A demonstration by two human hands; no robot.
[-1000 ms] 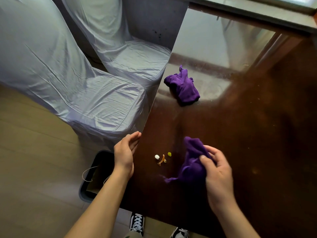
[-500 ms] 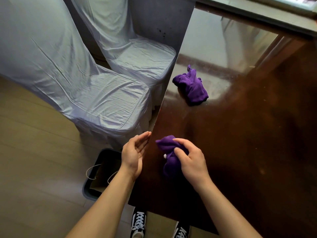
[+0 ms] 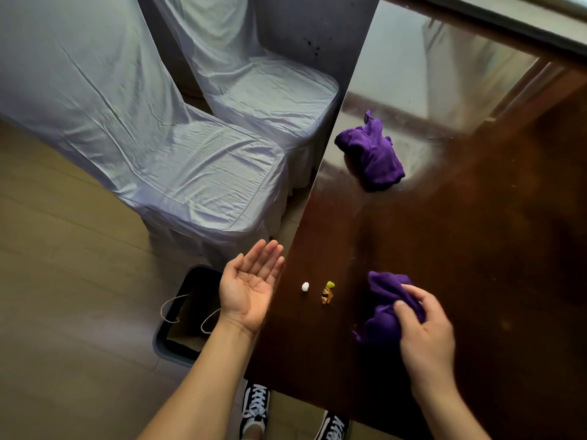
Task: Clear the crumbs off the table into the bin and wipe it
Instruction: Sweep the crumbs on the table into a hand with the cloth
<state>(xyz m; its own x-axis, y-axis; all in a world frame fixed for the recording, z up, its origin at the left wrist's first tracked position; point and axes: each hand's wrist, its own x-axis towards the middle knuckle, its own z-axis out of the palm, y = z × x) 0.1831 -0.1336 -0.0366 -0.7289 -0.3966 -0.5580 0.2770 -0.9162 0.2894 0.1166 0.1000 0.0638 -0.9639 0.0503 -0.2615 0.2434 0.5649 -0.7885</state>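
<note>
A few crumbs lie on the dark glossy table (image 3: 476, 249) near its left edge: a white crumb (image 3: 305, 286) and a small orange and green cluster (image 3: 327, 292). My right hand (image 3: 422, 328) grips a bunched purple cloth (image 3: 386, 308) on the table, to the right of the crumbs and apart from them. My left hand (image 3: 251, 284) is held palm up, fingers apart and empty, just off the table's left edge beside the crumbs. Below that hand a dark bin (image 3: 181, 328) stands on the floor, partly hidden by my forearm.
A second purple cloth (image 3: 371, 152) lies crumpled farther back on the table. Two chairs in pale covers (image 3: 197, 173) stand along the table's left side. My shoes (image 3: 255, 404) show under the near edge. The floor is wood.
The right hand with the cloth has moved back to the right, away from the table edge, uncovering the crumbs. The left hand has turned palm up at the edge.
</note>
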